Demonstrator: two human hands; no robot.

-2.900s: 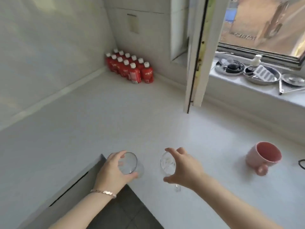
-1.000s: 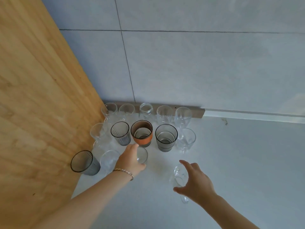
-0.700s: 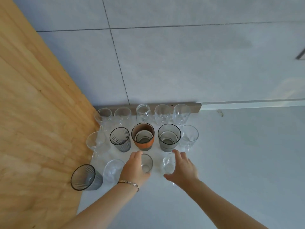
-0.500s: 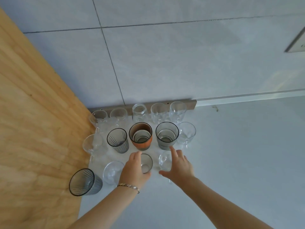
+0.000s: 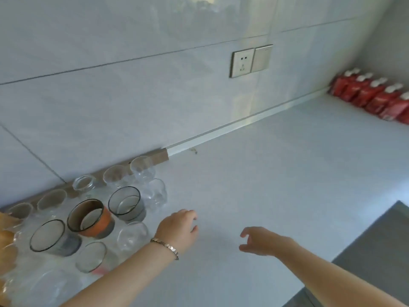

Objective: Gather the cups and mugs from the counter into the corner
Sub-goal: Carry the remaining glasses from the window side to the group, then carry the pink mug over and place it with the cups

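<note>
Several glasses stand grouped in the counter's left corner. Among them are an orange-banded glass (image 5: 90,219), two smoky grey tumblers (image 5: 126,206) (image 5: 52,240), and clear glasses along the wall (image 5: 141,168). Two clear glasses (image 5: 132,237) (image 5: 93,255) stand at the group's near edge. My left hand (image 5: 178,230), with a bracelet on the wrist, hovers just right of the group and holds nothing. My right hand (image 5: 263,242) floats over bare counter further right, fingers loosely apart and empty.
Red bottles (image 5: 374,95) line the far right corner. A wall socket and switch (image 5: 251,60) sit on the tiled wall. The white counter (image 5: 276,173) ends at a dark floor gap (image 5: 380,251) on the right. Wooden panel edge (image 5: 5,240) at far left.
Both hands have let go of the two clear glasses, which now stand with the group. The hands have drawn back to the right, and my view has swung right.
</note>
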